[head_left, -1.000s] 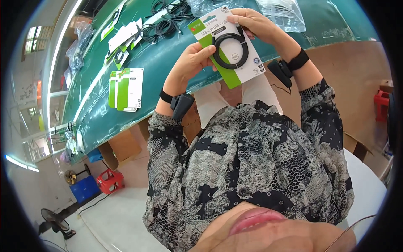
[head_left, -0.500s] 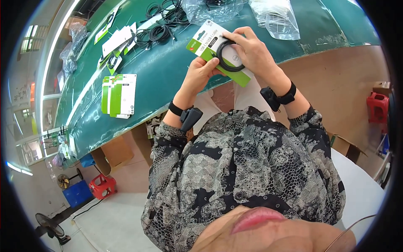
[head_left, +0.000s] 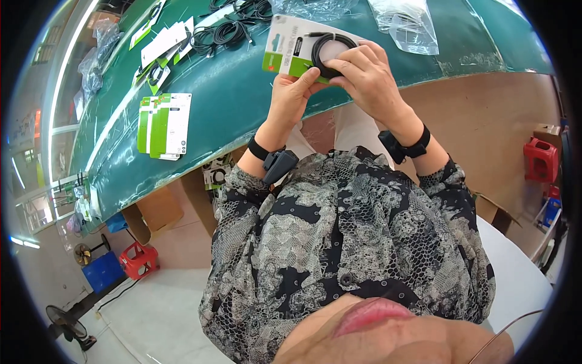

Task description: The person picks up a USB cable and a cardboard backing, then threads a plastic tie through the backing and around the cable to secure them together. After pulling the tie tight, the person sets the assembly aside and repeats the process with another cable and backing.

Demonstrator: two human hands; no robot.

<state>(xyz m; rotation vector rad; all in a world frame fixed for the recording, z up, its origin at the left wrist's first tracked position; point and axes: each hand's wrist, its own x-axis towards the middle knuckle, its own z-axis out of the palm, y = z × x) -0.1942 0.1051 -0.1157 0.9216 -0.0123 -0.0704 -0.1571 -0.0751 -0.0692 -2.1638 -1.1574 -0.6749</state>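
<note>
Over the near edge of the green table, a white and green packaging card (head_left: 291, 37) is held up between both hands. A coiled black cable (head_left: 317, 53) lies against its front. My left hand (head_left: 291, 96) grips the card's lower edge, with the thumb on the front beside the coil. On the other side, my right hand (head_left: 368, 76) is closed on the coil and the card's right end, its fingers laid over the cable. The tips of some fingers behind the card are hidden. Both wrists wear black straps with small devices.
A stack of green and white cards (head_left: 167, 127) lies on the table (head_left: 224, 115) at the left. Farther back are carded cables (head_left: 159, 76), loose black cable coils (head_left: 230, 33) and a clear bag of white pieces (head_left: 403, 24). Red stools (head_left: 139, 261) and cardboard boxes (head_left: 160, 212) stand below.
The card has turned counterclockwise, so its long side lies closer to level. My right fingers have moved from the card's upper edge down onto the coil. The view has shifted slightly.
</note>
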